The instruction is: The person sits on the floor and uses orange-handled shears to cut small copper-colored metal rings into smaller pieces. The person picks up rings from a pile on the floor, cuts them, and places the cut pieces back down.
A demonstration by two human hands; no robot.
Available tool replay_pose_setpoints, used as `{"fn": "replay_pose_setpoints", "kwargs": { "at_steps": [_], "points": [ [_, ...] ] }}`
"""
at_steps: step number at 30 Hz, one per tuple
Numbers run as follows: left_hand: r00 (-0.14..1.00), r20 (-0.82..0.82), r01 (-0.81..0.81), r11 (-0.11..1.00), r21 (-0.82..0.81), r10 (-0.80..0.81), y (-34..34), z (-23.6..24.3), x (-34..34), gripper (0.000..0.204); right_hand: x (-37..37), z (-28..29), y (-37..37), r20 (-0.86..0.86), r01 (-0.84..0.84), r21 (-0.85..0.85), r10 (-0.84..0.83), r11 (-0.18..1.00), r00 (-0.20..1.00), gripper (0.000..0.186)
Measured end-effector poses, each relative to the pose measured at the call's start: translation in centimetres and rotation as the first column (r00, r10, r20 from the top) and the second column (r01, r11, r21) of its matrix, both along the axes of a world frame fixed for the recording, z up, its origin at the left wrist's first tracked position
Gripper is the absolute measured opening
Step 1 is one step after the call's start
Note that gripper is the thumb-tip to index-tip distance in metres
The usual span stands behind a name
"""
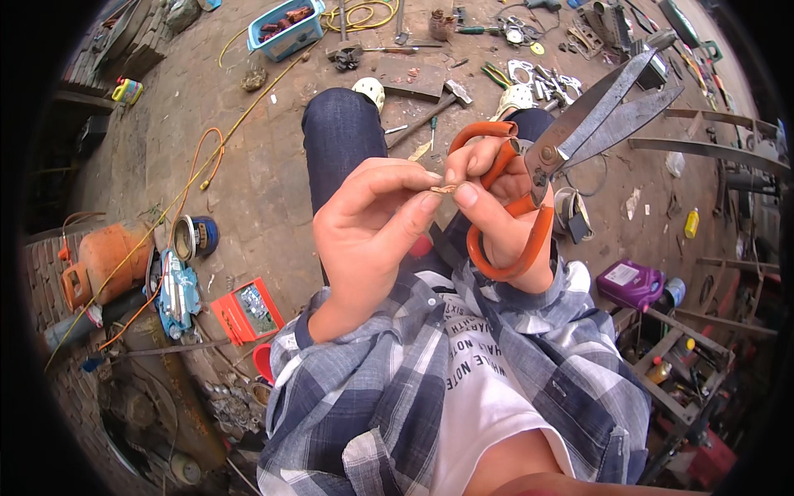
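Note:
Both hands meet in front of my knees over a short, twisted copper-coloured strand (444, 189), which looks like wire. My left hand (364, 223) is closed, pinching one end between thumb and forefinger. At the other end, the thumb and forefinger of my right hand (504, 219) pinch it too. A large pair of shears (542, 157) with orange-covered handles hangs on that same right hand, its handle loops around the fingers and thumb. The grey blades stand apart and point up to the right, away from the strand.
Beyond my knees lie a hammer (447, 99), a flat metal block (411, 79) and a blue tub (284, 31) of reddish-brown pieces. Leftward are an orange gas cylinder (116, 256), a yellow hose (211, 157) and a red case (248, 310). A purple jug (630, 283) stands rightward near metal frames.

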State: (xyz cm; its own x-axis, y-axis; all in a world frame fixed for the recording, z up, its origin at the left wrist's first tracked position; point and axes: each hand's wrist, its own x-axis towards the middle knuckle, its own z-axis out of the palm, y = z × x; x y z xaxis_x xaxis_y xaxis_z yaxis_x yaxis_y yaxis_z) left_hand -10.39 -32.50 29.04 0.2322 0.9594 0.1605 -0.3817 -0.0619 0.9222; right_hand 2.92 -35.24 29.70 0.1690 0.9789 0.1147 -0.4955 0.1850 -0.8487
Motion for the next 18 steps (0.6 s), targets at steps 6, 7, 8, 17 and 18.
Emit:
{"fn": "replay_pose_setpoints", "kwargs": {
  "at_steps": [6, 7, 8, 17, 18],
  "points": [
    [0.999, 0.036, 0.007, 0.998, 0.057, -0.009, 0.3, -0.4, -0.3, 0.012, 0.1, -0.4, -0.2, 0.244, 0.052, -0.010, -0.048, 0.999, 0.969, 0.021],
    [0.999, 0.048, 0.007, 0.998, 0.065, -0.010, 0.3, -0.4, -0.5, 0.013, 0.4, -1.3, 0.0, 0.384, 0.123, 0.021, -0.122, 0.992, 0.915, 0.033],
    [0.998, 0.058, -0.027, 0.996, 0.080, 0.023, 0.3, -0.2, -0.6, 0.013, 0.6, -1.2, 0.0, 0.553, 0.145, 0.072, -0.160, 0.987, 0.818, 0.037],
    [0.973, 0.101, -0.224, 0.950, 0.216, 0.207, 0.1, -0.5, -0.5, 0.023, 0.6, -1.4, 0.3, 0.882, 0.157, 0.255, -0.296, 0.954, 0.366, 0.060],
    [0.970, 0.105, -0.238, 0.946, 0.219, 0.220, 0.1, -0.5, -0.5, 0.023, 0.5, -1.4, 0.3, 0.889, 0.144, 0.239, -0.276, 0.960, 0.366, 0.061]
  ]
}}
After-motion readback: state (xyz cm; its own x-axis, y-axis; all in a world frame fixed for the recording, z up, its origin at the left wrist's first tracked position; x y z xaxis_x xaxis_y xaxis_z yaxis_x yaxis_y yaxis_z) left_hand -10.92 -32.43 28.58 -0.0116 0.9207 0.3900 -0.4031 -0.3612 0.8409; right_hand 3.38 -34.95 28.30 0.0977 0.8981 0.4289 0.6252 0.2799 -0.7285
